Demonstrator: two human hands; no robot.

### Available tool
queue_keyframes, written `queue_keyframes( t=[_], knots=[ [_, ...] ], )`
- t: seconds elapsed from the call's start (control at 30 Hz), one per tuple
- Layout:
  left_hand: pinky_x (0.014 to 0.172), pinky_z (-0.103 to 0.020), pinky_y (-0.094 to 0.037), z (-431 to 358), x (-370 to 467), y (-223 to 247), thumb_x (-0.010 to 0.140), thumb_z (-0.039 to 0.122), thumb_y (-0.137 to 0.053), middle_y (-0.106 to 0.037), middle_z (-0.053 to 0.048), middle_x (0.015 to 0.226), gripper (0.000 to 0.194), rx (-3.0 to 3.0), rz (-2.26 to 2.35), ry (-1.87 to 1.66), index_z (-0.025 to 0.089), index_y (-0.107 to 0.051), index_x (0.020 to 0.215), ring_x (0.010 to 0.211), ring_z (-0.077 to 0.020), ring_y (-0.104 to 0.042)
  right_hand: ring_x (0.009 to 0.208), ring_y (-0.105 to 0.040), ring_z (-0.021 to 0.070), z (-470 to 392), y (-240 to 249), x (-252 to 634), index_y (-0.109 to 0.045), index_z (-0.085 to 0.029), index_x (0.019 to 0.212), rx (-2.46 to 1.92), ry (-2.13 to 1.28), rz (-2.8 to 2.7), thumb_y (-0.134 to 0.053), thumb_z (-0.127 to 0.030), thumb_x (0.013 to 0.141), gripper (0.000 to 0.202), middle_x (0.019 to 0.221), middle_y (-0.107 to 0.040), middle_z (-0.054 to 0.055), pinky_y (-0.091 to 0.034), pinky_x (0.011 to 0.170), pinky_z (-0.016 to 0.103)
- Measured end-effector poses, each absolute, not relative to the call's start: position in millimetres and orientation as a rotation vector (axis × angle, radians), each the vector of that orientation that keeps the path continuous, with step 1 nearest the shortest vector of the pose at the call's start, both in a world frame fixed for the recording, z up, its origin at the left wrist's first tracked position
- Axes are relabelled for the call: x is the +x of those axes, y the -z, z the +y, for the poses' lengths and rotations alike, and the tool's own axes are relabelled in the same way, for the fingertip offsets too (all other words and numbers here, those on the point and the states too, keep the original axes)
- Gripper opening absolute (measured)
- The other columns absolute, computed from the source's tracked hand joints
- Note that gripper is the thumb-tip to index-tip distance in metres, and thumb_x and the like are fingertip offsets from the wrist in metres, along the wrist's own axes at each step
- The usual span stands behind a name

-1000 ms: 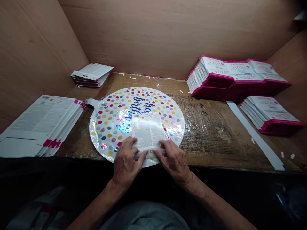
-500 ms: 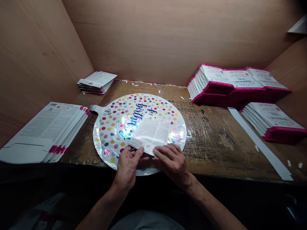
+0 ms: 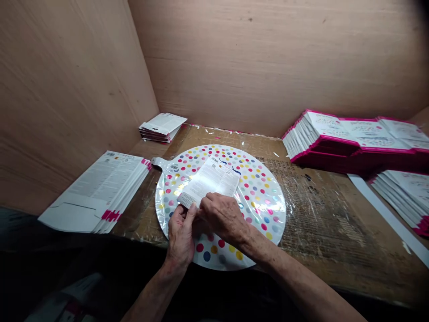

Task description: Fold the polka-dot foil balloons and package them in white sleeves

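Observation:
A white printed packet (image 3: 209,179) is held tilted above a round, flat foil balloon (image 3: 261,192) with coloured dots. My left hand (image 3: 182,230) pinches the packet's lower left corner between thumb and fingers. Curled over the packet's lower edge, my right hand (image 3: 223,217) has its fingers closed on it; the fingertips are partly hidden. The balloon lies on the cardboard-covered table, its neck pointing left, and its lettering is mostly covered by the packet.
Printed sleeves (image 3: 97,192) lie overlapped at the left, with a smaller stack (image 3: 163,125) behind them. Pink-edged packets (image 3: 355,134) fill the back right, and more (image 3: 405,192) lie nearer. A white strip (image 3: 385,214) runs beside them. Wooden panels (image 3: 251,58) enclose the table.
The view has shifted, so the table's contents appear further right and lower. My right hand has moved left along the packet's lower edge, towards my left hand, and its fingers have curled in.

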State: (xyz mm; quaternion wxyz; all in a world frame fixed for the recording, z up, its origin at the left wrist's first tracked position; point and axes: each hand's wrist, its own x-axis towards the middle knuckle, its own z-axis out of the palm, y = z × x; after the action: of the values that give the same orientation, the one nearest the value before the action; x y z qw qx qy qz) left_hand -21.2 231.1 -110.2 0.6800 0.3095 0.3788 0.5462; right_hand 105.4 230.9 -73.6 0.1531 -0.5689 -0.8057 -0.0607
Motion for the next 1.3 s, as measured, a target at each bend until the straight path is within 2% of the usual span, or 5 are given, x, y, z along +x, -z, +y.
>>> queue_keyframes(
  t=[0.23, 0.57, 0.73, 0.97, 1.3],
  knots=[
    [0.053, -0.023, -0.050, 300.6, -52.0, 96.9, 0.061, 0.046, -0.082, -0.068, 0.000, 0.073, 0.042, 0.733, 0.982, -1.382, 0.015, -0.063, 0.082, 0.058, -0.0133, -0.061, 0.062, -0.058, 0.0112, 219.0, 101.0, 83.6, -0.058, -0.020, 0.083, -1.188, -0.255, -1.956, -0.052, -0.023, 0.095, 0.014, 0.073, -0.063, 0.000, -0.042, 0.058, 0.021],
    [0.047, -0.018, -0.039, 500.2, -71.4, 22.1, 0.083, 0.013, -0.063, -0.051, 0.006, 0.052, 0.027, 0.611, 1.114, -1.612, 0.017, -0.047, 0.062, 0.044, -0.0056, -0.046, 0.060, -0.063, 0.0086, 182.5, 142.7, 65.0, -0.062, -0.024, 0.091, -1.124, -0.418, -2.295, -0.057, -0.025, 0.093, 0.006, 0.077, -0.069, -0.004, -0.041, 0.053, 0.017],
    [0.047, -0.017, -0.040, 471.1, -61.1, 39.3, 0.078, 0.018, -0.070, -0.057, 0.005, 0.056, 0.018, 0.660, 1.007, -1.581, 0.015, -0.055, 0.068, 0.047, -0.0061, -0.051, 0.065, -0.062, 0.0115, 236.0, 91.2, 80.0, -0.062, -0.019, 0.087, -1.223, -0.110, -1.922, -0.046, -0.026, 0.099, 0.021, 0.076, -0.067, 0.002, -0.043, 0.059, 0.021],
    [0.056, -0.022, -0.050, 377.2, -41.9, 77.1, 0.050, 0.043, -0.089, -0.064, 0.003, 0.063, 0.044, 0.717, 0.804, -1.451, 0.016, -0.060, 0.070, 0.055, -0.0107, -0.060, 0.088, -0.062, 0.0169, 342.9, 41.3, 72.7, -0.065, -0.021, 0.102, -1.647, 0.171, -2.007, -0.049, -0.037, 0.099, 0.023, 0.101, -0.066, 0.006, -0.041, 0.064, 0.025],
    [0.057, -0.022, -0.052, 398.0, -61.1, 76.2, 0.057, 0.039, -0.087, -0.064, 0.003, 0.062, 0.039, 0.693, 0.885, -1.495, 0.015, -0.058, 0.065, 0.057, -0.0108, -0.061, 0.088, -0.060, 0.0169, 356.7, 51.3, 57.4, -0.059, -0.017, 0.095, -1.572, 0.108, -2.023, -0.045, -0.026, 0.100, 0.017, 0.097, -0.065, 0.007, -0.040, 0.069, 0.025]
  ],
)
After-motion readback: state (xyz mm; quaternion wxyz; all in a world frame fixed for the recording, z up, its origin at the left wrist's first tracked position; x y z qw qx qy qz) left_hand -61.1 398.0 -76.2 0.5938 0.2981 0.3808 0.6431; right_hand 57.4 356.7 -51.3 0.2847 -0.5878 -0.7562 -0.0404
